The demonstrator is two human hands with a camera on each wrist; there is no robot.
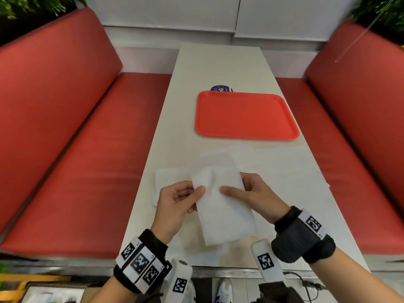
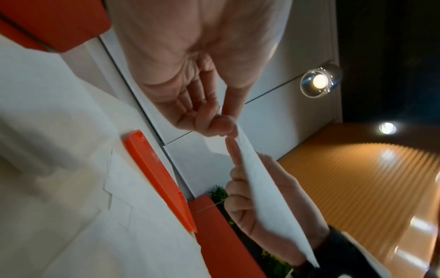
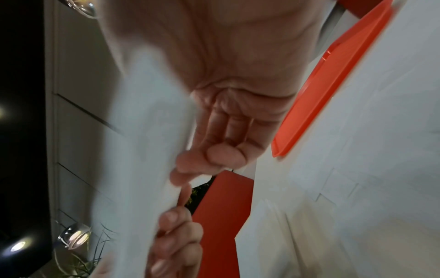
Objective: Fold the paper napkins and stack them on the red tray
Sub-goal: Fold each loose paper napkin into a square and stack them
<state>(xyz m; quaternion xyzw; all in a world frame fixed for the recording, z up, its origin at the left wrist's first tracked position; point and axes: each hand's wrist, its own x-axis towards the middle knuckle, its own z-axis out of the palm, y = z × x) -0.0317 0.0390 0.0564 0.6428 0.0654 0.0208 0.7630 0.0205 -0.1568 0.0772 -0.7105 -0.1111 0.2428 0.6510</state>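
Note:
A white paper napkin (image 1: 220, 204) is held above the near end of the table, a long strip with a soft bulge near its middle. My left hand (image 1: 194, 194) pinches its left edge, thumb on top and fingers underneath. On the other side my right hand (image 1: 235, 188) pinches the right edge the same way. The left wrist view shows the napkin (image 2: 273, 197) edge-on between both hands. In the right wrist view the napkin (image 3: 142, 150) is blurred. The red tray (image 1: 247, 115) lies bare at mid-table, beyond the hands.
Another flat napkin (image 1: 169, 178) lies on the white table (image 1: 218, 68) under my left hand, and more napkins (image 1: 295, 178) lie to the right. Red bench seats (image 1: 87, 149) flank the table. A blue round sticker (image 1: 220, 89) peeks out behind the tray.

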